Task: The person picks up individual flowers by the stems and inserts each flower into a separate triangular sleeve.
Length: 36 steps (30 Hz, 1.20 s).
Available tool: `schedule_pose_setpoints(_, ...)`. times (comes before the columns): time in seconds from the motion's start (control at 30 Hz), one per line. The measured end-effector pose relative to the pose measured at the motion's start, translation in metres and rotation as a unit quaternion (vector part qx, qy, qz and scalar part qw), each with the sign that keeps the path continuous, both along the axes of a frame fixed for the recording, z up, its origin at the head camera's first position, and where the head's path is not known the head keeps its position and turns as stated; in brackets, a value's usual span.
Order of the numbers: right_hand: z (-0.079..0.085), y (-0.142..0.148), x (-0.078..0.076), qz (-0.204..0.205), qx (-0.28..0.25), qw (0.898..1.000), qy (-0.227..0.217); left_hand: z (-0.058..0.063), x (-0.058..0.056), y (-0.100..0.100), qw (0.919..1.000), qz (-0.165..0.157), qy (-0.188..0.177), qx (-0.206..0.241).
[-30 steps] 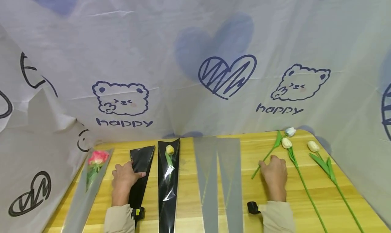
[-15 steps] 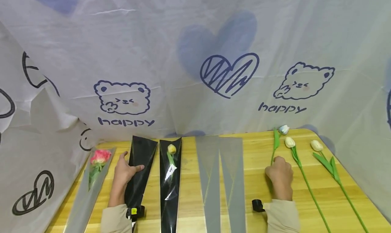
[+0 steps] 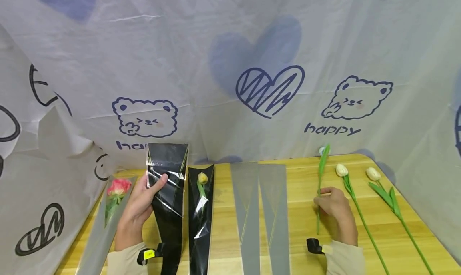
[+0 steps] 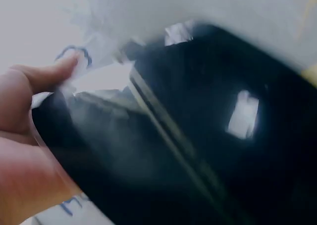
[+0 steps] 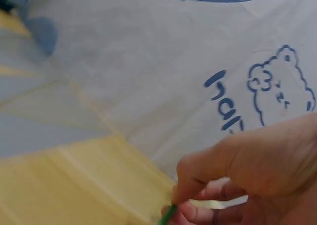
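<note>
My left hand [image 3: 135, 209] grips a black flower sleeve [image 3: 171, 213] by its left side, thumb across the front and the other fingers behind. The sleeve's wide top stands up in front of the backdrop, and its glossy film [image 4: 198, 140] fills much of the left wrist view. On the right, my right hand [image 3: 336, 205] pinches the stem of an artificial tulip [image 3: 321, 171] between thumb and fingers. The tulip's pale blue-white bloom is mostly hidden behind its green leaf. In the right wrist view only a short piece of green stem [image 5: 168, 214] shows at the fingertips.
A second black sleeve [image 3: 199, 235] with a yellow tulip [image 3: 202, 178] lies beside the held one. Two grey sleeves [image 3: 248, 211] lie mid-table. A pink flower [image 3: 119, 186] in a clear sleeve is far left, and two white tulips [image 3: 341, 170] lie right. A printed cloth [image 3: 216, 107] hangs behind.
My left hand has lifted the black sleeve from the table and tilted its top up. My right hand has raised the blue-white tulip by its stem and turned it nearly upright.
</note>
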State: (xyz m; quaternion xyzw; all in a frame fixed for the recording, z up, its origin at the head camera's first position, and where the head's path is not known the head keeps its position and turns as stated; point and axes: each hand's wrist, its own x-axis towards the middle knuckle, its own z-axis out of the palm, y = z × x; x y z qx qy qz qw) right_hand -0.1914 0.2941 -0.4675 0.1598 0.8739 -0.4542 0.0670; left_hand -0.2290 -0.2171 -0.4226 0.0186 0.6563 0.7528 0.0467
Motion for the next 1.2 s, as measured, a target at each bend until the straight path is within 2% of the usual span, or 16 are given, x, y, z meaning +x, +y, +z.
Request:
schedule_pose_setpoints(0.07,0.003,0.0,0.001,-0.003,-0.057,0.998,0.011,0.003,0.002,0.006,0.9997,-0.014,0.0,0.022)
schedule_pose_setpoints(0.2,0.01,0.001,0.004,-0.012,-0.153,0.988,0.028,0.007,0.005,0.017,0.999,-0.042,0.009,-0.007)
schedule_pose_setpoints(0.33,0.018,0.001,0.008,-0.011,-0.201,0.978,0.056,0.008,0.006,0.024,0.9983,-0.055,0.014,-0.017)
schedule_pose_setpoints(0.5,0.028,-0.006,0.008,-0.005,-0.239,0.962,0.129,0.009,0.007,0.033,0.9983,-0.057,0.009,-0.002)
schedule_pose_setpoints(0.6,0.035,-0.013,0.008,-0.007,-0.273,0.946,0.172,0.009,0.007,0.039,0.9981,-0.059,0.012,-0.008)
schedule_pose_setpoints(0.77,0.045,-0.026,0.007,-0.019,-0.343,0.912,0.223,0.007,0.006,0.049,0.9984,-0.045,0.01,-0.032)
schedule_pose_setpoints(0.97,0.052,-0.039,0.004,-0.075,-0.362,0.892,0.261,0.004,0.005,0.064,0.9954,-0.037,0.023,-0.086)
schedule_pose_setpoints(1.1,0.057,-0.045,0.004,-0.112,-0.39,0.867,0.288,0.003,0.004,0.074,0.9929,-0.043,0.041,-0.103)
schedule_pose_setpoints(1.2,0.061,-0.049,0.005,-0.118,-0.42,0.847,0.303,0.003,0.004,0.08,0.9912,-0.054,0.05,-0.11)
